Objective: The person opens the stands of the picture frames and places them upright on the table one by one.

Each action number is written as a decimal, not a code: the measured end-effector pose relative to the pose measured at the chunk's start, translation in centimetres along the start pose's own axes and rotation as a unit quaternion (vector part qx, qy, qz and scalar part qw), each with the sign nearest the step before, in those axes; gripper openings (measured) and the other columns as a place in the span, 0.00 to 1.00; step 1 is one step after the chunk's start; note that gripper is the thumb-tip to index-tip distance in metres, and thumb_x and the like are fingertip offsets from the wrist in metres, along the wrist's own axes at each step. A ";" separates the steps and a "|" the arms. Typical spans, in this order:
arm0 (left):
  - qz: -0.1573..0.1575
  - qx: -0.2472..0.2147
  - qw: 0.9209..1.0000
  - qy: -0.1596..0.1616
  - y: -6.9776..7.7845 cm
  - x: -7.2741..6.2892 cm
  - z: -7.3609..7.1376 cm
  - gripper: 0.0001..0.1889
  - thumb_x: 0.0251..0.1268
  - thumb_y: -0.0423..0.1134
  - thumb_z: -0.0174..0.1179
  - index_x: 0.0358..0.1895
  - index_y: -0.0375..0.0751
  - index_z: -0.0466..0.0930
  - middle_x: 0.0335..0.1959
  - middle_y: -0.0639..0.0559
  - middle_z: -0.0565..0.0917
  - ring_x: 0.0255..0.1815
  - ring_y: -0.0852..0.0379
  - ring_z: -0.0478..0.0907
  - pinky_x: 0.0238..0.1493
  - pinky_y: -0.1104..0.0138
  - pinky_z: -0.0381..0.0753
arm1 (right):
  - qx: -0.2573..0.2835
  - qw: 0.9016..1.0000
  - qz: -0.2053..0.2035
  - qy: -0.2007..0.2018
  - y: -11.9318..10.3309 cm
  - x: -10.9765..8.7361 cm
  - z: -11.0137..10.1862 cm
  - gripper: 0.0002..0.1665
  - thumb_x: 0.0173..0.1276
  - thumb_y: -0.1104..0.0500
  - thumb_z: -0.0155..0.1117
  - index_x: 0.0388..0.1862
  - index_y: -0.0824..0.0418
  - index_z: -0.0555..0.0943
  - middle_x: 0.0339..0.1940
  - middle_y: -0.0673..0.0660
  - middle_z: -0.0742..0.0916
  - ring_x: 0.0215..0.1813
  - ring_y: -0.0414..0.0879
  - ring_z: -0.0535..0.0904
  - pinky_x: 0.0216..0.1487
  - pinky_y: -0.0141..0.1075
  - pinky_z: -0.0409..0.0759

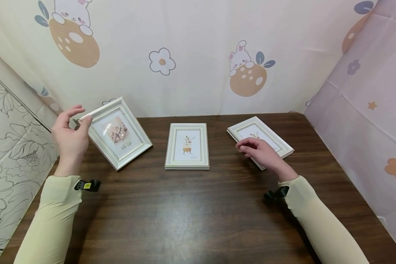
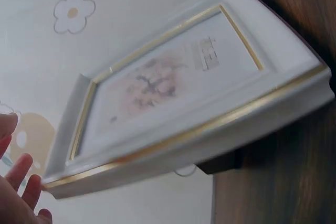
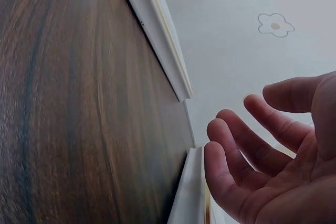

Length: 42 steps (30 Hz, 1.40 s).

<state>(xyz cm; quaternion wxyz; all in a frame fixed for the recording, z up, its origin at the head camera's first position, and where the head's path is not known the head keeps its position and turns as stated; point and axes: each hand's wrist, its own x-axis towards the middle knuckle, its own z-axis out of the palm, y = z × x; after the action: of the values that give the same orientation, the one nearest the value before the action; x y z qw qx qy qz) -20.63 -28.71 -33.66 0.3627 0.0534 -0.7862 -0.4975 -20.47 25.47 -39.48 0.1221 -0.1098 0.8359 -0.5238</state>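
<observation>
Head view has the left hand at the raised upper-left corner of a white rectangular picture frame with gold-lined moulding; its thumb and fingers stand apart around that corner, and whether a fingertip presses on it I cannot tell. The right hand, fingers bent loosely with nothing in them, is over the near-left edge of a cream-white rectangular frame with a plant print, which lies flat and askew; contact there is unclear.

Between the hands, a matching cream-white frame with a potted-plant print lies flat and nearly square to the viewer. The left frame leans back, and the left wrist view shows a black strut behind it. All three rest towards the far side of a dark brown wood-grained table, before a pale cloth printed with rabbits and flowers.

The step in hand looks like standing the left frame up; next calls for a gentle release, keeping the strut planted.
</observation>
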 end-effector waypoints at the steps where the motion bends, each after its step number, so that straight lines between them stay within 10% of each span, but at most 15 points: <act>1: 0.009 0.004 1.000 -0.005 0.3 -0.1 0.2 0.13 0.64 0.34 0.67 0.51 0.40 0.85 0.58 0.55 0.82 0.62 0.62 0.70 0.57 0.72 0.64 | -0.001 1.000 0.002 0.001 0.0 0.0 0.0 0.18 0.79 0.58 0.55 0.58 0.70 0.78 0.57 0.71 0.82 0.57 0.55 0.79 0.54 0.41 0.80; 20: 0.117 -0.054 0.983 -0.131 5.5 -2.8 5.2 0.09 0.60 0.23 0.65 0.44 0.25 0.83 0.53 0.36 0.84 0.61 0.49 0.76 0.66 0.64 0.66 | -0.018 1.000 0.012 0.006 0.7 0.2 -0.5 0.17 0.78 0.59 0.56 0.58 0.68 0.78 0.56 0.70 0.82 0.57 0.61 0.78 0.53 0.42 0.81; 32: 0.038 -0.018 0.959 -0.281 2.2 -2.6 10.2 0.11 0.68 0.37 0.64 0.49 0.37 0.83 0.48 0.44 0.85 0.54 0.51 0.78 0.61 0.53 0.69 | -0.065 0.997 -0.036 0.003 0.3 -0.2 0.6 0.15 0.77 0.59 0.58 0.55 0.67 0.81 0.51 0.66 0.85 0.51 0.61 0.80 0.49 0.41 0.81; 42: 0.003 0.059 0.923 -0.380 2.0 -2.8 13.0 0.13 0.71 0.43 0.61 0.53 0.43 0.81 0.49 0.48 0.84 0.49 0.49 0.80 0.52 0.55 0.76 | -0.139 0.988 -0.058 -0.010 0.0 -1.1 1.8 0.11 0.76 0.57 0.60 0.51 0.59 0.83 0.47 0.57 0.86 0.42 0.50 0.77 0.44 0.42 0.75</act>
<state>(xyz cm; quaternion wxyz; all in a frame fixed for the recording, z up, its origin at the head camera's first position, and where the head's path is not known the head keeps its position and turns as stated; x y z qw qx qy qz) -26.12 -16.81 -36.59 0.0346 -0.1204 -0.8931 -0.4321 -18.83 24.29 -40.10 0.0831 -0.1791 0.8917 -0.4073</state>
